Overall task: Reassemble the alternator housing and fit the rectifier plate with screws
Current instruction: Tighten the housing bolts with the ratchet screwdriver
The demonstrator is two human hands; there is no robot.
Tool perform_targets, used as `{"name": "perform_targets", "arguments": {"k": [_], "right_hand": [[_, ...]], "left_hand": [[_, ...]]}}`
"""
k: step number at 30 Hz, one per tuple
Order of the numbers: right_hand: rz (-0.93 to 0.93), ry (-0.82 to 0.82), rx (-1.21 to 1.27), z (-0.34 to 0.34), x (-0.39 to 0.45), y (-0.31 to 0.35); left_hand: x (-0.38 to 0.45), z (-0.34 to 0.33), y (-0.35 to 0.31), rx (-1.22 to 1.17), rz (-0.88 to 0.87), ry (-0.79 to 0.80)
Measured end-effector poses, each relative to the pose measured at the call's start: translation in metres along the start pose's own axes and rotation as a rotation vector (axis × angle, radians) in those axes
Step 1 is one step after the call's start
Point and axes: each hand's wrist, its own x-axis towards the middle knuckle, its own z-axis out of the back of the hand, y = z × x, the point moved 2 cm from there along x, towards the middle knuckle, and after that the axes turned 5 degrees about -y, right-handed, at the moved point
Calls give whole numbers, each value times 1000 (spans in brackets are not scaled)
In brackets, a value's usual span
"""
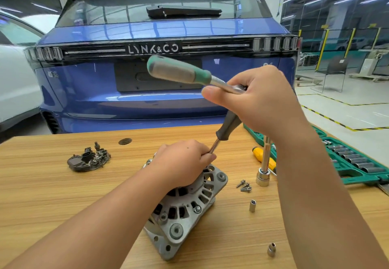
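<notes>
- Right hand (263,98): clenched around the steel neck of a green-handled ratchet (179,73), raised above the bench (52,195); its extension bar (265,155) runs down to a socket (261,177) resting on the wood.
- Left hand (183,161): fingers curled round the shaft of a dark-handled screwdriver (228,126), the palm resting on the alternator housing (189,212).
- Housing: lies at bench centre; judged a heavy, rigid casting, best held by its rim and lugs, not its vent ribs.
- Loose screws (244,185): just right of the housing; small, likely to roll.
- Rectifier plate (88,159): well apart at left, not yet fitted; probably fragile, so lift it by the edges.
</notes>
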Motion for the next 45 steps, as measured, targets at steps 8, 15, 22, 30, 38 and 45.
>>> {"name": "perform_targets", "arguments": {"k": [8, 15, 22, 30, 38, 45], "right_hand": [[-250, 151, 543, -4, 3, -4], [-594, 260, 1188, -18, 2, 2], [-818, 76, 1663, -21, 1, 2], [529, -262, 385, -39, -10, -1], [330, 273, 228, -9, -3, 1], [276, 278, 267, 2, -8, 9]], "left_hand": [[0, -1, 0, 12, 1, -26], [-1, -1, -1, 10, 11, -24], [0, -2, 2, -29, 31, -31], [2, -5, 4, -83, 47, -1], [0, -4, 0, -123, 31, 6], [7, -12, 6, -121, 20, -42]]}}
